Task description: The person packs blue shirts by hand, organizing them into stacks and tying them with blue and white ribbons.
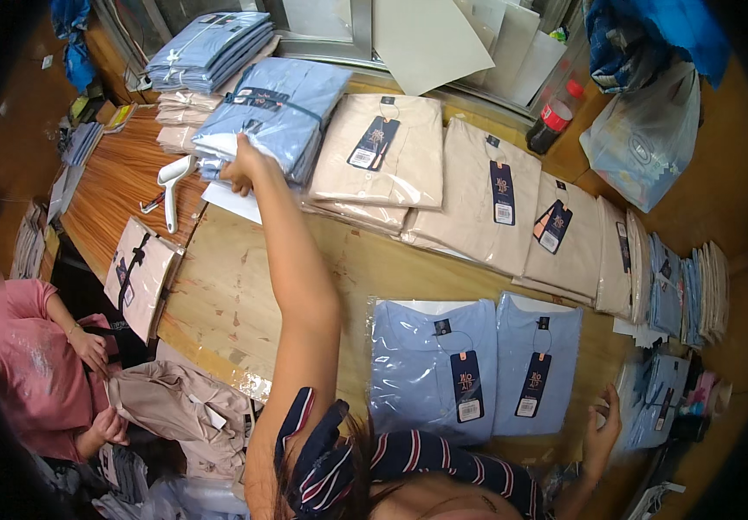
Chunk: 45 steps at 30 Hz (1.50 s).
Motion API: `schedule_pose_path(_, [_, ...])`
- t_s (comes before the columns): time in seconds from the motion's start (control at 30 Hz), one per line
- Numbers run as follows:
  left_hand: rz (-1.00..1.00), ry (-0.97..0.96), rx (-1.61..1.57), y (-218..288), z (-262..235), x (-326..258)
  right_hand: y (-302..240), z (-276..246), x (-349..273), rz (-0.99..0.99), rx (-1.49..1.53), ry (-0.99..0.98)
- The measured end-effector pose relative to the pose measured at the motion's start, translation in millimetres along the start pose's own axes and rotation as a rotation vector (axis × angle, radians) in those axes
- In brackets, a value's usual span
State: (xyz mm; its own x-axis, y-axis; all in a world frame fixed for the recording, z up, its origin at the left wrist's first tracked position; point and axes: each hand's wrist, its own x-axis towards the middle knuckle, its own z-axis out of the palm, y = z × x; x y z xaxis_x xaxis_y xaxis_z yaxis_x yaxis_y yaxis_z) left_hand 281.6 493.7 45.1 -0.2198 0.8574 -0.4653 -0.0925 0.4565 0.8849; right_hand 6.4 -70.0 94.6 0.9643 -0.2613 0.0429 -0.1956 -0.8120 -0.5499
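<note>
Resting near the table's (244,295) close edge, the right hand (601,426) sits loosely curled and holds nothing, just beside two bagged blue shirts (473,368) lying flat side by side. Farther out, the left hand (242,169) stretches across the wood to a stack of blue shirts (283,108), fingers pressed against its near edge; whether it actually grips a pack is hard to tell. Beige shirts (443,169) overlap in a row alongside that stack.
</note>
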Motion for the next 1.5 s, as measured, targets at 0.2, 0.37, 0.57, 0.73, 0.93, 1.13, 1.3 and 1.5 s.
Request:
schedule_pose_path(0.2, [-0.082,0.003,-0.026,17,37,4,6,11,-9,0.058,0.005,-0.064])
schedule_pose_path(0.37, [0.362,-0.331,0.132,13,35,52,-12,17,1,0.059,0.006,-0.143])
schedule_pose_path(0.57, [0.858,-0.476,-0.215,4,-44,11,72,-32,-4,0.306,-0.171,0.327])
schedule_pose_path(0.73, [1.138,-0.953,-0.002,-70,-171,-45,188,-54,-24,0.455,-0.351,0.613])
schedule_pose_path(0.93, [1.456,-1.477,1.294,-179,-365,-150,262,-49,54,0.463,-0.255,0.674])
schedule_pose_path(1.13, [1.655,-1.356,1.337,-169,-366,-131,311,-27,116,0.44,-0.686,0.604])
schedule_pose_path(1.3, [1.832,-1.059,1.111,-146,-356,-111,156,-12,75,-0.284,-0.19,0.327])
schedule_pose_path(1.5, [0.92,-2.227,0.564,-170,-413,-287,40,4,-24,-0.567,0.731,-0.507])
